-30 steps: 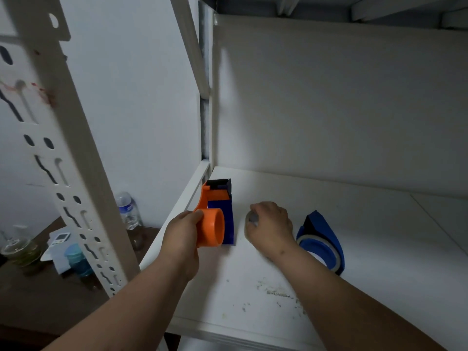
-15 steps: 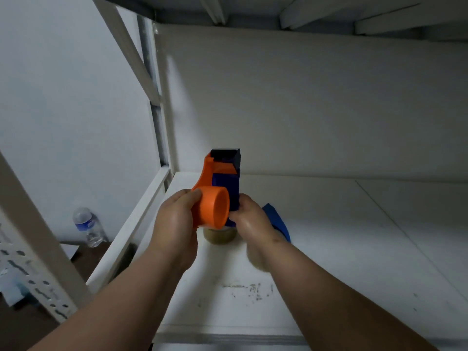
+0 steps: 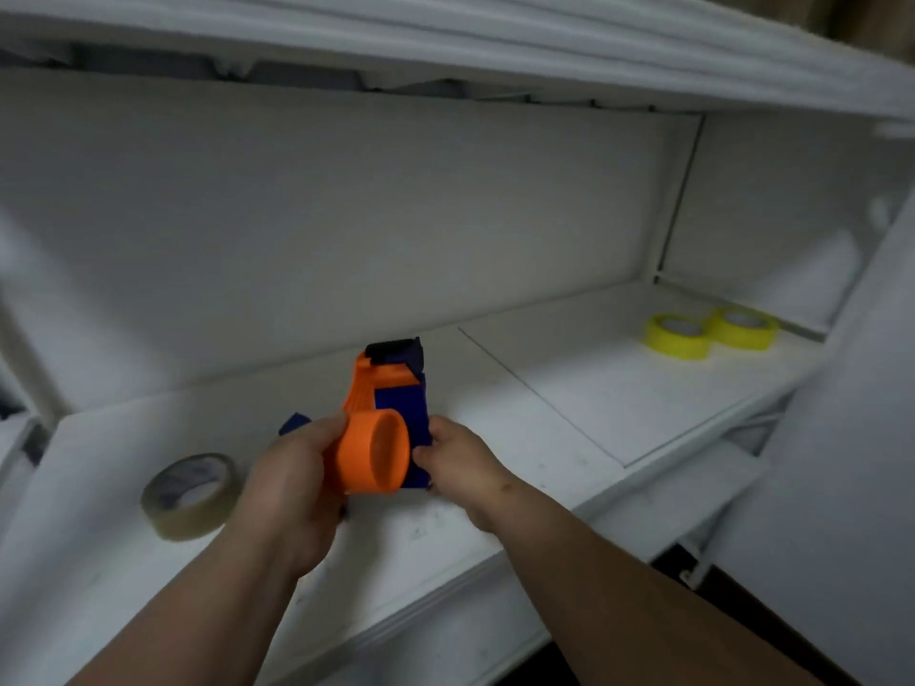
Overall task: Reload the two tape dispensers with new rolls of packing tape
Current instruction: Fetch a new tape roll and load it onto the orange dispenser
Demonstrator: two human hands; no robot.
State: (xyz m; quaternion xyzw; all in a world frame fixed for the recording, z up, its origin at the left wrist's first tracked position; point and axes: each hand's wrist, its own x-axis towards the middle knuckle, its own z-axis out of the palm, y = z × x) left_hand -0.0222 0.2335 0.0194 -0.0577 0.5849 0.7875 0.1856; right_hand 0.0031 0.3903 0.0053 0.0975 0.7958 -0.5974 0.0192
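I hold an orange and blue tape dispenser (image 3: 383, 418) above the white shelf (image 3: 569, 388), its bare orange hub facing me. My left hand (image 3: 292, 480) grips its left side by the hub. My right hand (image 3: 458, 462) holds the blue plate on its right side. A clear brownish roll of packing tape (image 3: 190, 495) lies flat on the shelf to the left of my hands. A corner of the second, blue dispenser (image 3: 294, 422) peeks out behind my left hand; the remainder is hidden. Two yellow tape rolls (image 3: 676, 335) (image 3: 742, 327) lie side by side at the shelf's far right.
The shelf above (image 3: 445, 37) hangs low over the work area. White back wall (image 3: 346, 230) closes the rear, and a white upright panel (image 3: 841, 438) stands at the right. Specks of dirt mark the shelf front.
The view has swung right, revealing the yellow rolls. The clear tape roll now lies apart at the left on the shelf. Both hands still hold the orange dispenser.
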